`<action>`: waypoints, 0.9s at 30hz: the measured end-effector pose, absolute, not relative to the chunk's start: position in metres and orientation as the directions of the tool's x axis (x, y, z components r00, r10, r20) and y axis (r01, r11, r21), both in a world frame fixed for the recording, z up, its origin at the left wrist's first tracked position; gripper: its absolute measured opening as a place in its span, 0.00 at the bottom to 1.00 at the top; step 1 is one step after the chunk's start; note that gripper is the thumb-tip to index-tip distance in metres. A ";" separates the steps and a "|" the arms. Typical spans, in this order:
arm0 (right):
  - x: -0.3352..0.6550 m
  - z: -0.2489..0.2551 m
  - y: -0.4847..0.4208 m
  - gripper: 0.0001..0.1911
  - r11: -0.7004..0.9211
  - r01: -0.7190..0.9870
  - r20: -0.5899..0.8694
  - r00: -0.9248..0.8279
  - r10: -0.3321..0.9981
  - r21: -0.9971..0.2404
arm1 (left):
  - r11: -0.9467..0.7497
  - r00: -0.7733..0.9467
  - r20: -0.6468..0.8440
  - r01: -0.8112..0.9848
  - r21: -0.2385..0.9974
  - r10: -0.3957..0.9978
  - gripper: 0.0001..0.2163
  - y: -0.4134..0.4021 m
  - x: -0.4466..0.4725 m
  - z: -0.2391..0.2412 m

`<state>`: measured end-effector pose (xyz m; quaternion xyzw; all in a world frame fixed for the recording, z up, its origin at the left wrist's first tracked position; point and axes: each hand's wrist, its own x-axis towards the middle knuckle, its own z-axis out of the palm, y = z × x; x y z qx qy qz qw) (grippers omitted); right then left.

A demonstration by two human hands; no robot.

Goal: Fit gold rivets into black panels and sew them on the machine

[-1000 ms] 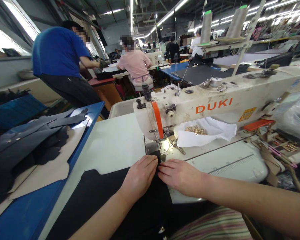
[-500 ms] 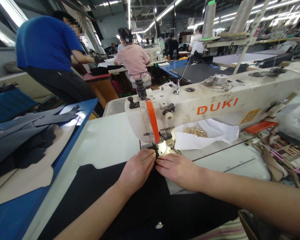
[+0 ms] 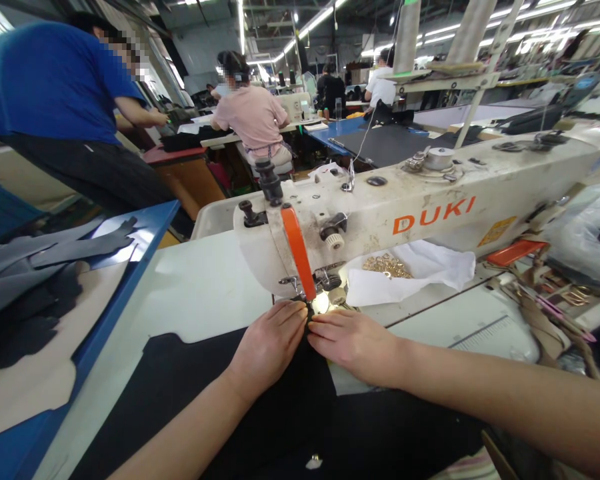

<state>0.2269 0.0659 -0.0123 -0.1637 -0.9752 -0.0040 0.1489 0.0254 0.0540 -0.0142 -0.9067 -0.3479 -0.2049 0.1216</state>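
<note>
Left hand (image 3: 267, 347) and right hand (image 3: 353, 341) lie flat, fingertips meeting, pressing black fabric (image 3: 240, 400) on the desk (image 3: 205, 287). Fabric edge sits under the sewing machine (image 3: 380, 213) head

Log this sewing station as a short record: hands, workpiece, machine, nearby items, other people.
Left: left hand flat on the black fabric, fingertips by the needle
Right: right hand flat on the same fabric, fingertips close beside the left's
Machine: white DUKI sewing machine with an orange guard
Behind needle: white cloth holding gold rings
Left side: dark cut pieces on a blue table
Others: person in a blue shirt standing; person in a pink shirt seated
</note>
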 end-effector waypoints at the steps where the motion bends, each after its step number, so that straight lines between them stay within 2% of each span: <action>1: 0.227 -0.012 0.066 0.10 0.947 0.318 0.293 -0.903 0.315 -0.039 | -0.729 0.674 0.459 0.680 -0.079 0.579 0.11 0.054 0.025 -0.014; 14: 0.227 -0.015 0.072 0.10 0.951 0.307 0.313 -0.901 0.302 -0.034 | -0.718 0.666 0.450 0.692 -0.076 0.595 0.12 0.059 0.023 -0.018; 24: 0.227 -0.017 0.074 0.10 0.954 0.297 0.307 -0.906 0.292 -0.032 | -0.689 0.611 0.453 0.724 0.012 0.650 0.12 0.056 0.025 -0.015; 27: 0.227 -0.016 0.074 0.09 0.953 0.301 0.296 -0.908 0.297 -0.032 | -0.695 0.624 0.467 0.718 -0.025 0.627 0.11 0.056 0.025 -0.017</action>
